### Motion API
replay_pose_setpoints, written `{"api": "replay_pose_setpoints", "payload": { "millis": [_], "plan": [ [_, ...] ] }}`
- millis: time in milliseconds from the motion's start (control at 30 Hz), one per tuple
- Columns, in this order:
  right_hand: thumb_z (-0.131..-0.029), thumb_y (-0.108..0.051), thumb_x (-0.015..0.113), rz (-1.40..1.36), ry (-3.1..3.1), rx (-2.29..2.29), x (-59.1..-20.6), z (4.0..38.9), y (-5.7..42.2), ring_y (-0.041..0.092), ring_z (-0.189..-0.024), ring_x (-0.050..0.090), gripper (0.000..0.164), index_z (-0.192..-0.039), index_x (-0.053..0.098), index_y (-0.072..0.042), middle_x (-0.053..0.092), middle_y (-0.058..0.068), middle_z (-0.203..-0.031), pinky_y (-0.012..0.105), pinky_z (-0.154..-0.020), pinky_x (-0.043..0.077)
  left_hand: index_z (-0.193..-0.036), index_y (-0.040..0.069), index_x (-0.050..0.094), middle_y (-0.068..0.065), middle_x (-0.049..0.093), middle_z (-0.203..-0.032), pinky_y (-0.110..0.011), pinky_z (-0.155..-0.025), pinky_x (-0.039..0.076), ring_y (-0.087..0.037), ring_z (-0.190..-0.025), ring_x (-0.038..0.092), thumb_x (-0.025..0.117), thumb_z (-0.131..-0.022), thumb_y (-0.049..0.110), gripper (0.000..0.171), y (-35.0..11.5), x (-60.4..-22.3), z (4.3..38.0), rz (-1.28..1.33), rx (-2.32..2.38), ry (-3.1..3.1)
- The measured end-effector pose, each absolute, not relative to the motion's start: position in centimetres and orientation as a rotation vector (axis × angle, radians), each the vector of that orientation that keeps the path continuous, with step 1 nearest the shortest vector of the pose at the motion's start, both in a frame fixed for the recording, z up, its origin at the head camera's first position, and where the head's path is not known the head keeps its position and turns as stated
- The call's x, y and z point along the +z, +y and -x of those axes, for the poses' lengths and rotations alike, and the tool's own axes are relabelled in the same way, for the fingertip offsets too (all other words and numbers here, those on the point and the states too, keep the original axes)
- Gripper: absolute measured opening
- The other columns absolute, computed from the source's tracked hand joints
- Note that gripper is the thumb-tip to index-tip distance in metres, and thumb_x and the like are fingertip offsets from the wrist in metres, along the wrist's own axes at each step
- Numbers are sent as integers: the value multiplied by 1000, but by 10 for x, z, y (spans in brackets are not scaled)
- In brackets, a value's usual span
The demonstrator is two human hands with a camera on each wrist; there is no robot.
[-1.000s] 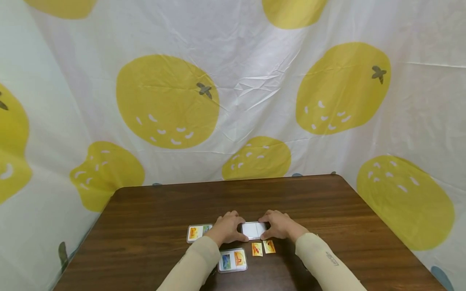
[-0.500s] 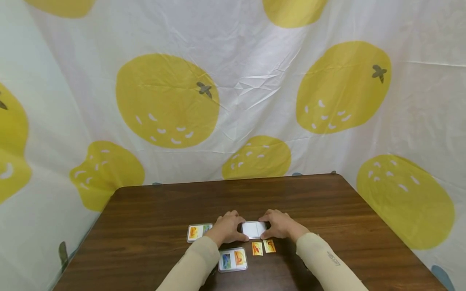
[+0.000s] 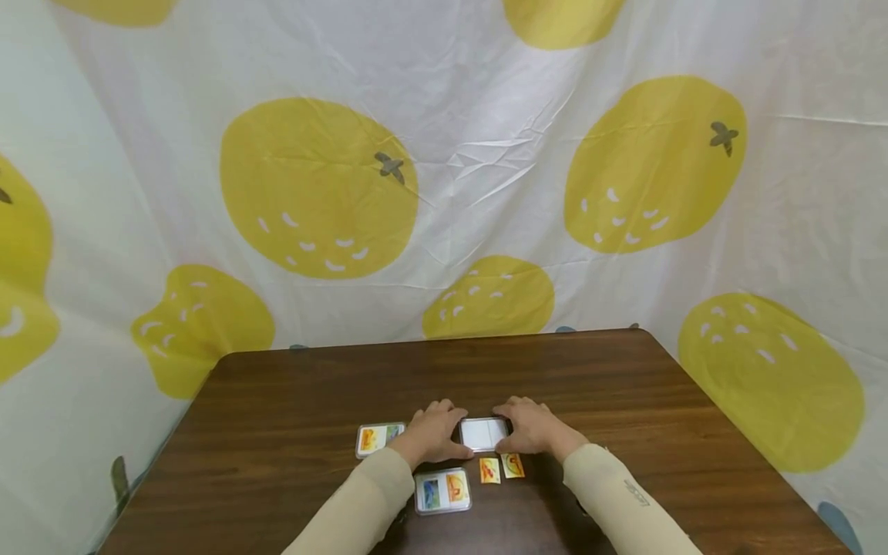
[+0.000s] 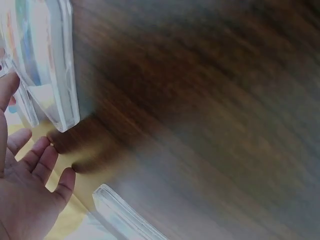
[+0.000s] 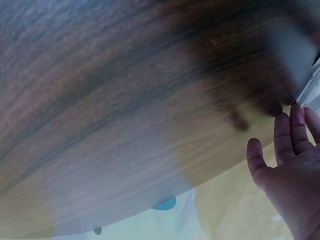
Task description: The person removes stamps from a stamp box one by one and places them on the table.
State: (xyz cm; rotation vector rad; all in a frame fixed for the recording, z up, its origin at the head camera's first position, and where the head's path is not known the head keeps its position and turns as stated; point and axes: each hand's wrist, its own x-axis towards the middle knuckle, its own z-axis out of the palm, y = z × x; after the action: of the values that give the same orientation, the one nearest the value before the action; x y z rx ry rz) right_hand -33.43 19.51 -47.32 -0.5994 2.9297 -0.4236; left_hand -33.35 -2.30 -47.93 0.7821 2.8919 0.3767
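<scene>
The left hand (image 3: 432, 433) and right hand (image 3: 531, 428) each grip one short end of the case (image 3: 483, 434), probably so that matched holds keep it steady at the surface (image 3: 326, 385), with two cards (image 3: 489, 471) lying just nearer the person, presumably for easy reach.

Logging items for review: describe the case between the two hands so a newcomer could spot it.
On the brown table, find the left hand and right hand facing each other. Between them, just beyond two small orange cards, is the clear case. Its face looks plain white with one thin line; the other two cases show colourful pictures.
</scene>
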Motion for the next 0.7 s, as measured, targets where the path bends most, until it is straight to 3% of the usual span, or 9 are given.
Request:
{"api": "replay_pose_setpoints", "payload": {
  "millis": [133,333,700],
  "plan": [
    [-76,-31,80,572,2927,-414,-473,334,194,35,-124,49,65,-133,60,-7,56,15,-131,61,-103,33,-148,15,45,-10,49,-139,-49,-106,35,-29,-130,44,73,-85,52,78,-27,-478,333,-782,425,2872],
    [-81,-32,76,555,2923,-427,-470,332,194,38,-128,46,62,-135,59,-7,54,18,-135,63,-104,30,-147,15,47,-10,50,-137,-49,-106,34,-30,-130,43,73,-86,50,75,-40,-475,335,-782,493,2882],
    [-85,-29,75,695,2998,-508,-469,324,192,37,-119,53,54,-131,62,-4,59,15,-125,61,-98,38,-145,11,49,-15,48,-140,-54,-106,33,-34,-131,42,71,-89,46,69,-62,-471,335,-802,641,2873]
  ]
}}
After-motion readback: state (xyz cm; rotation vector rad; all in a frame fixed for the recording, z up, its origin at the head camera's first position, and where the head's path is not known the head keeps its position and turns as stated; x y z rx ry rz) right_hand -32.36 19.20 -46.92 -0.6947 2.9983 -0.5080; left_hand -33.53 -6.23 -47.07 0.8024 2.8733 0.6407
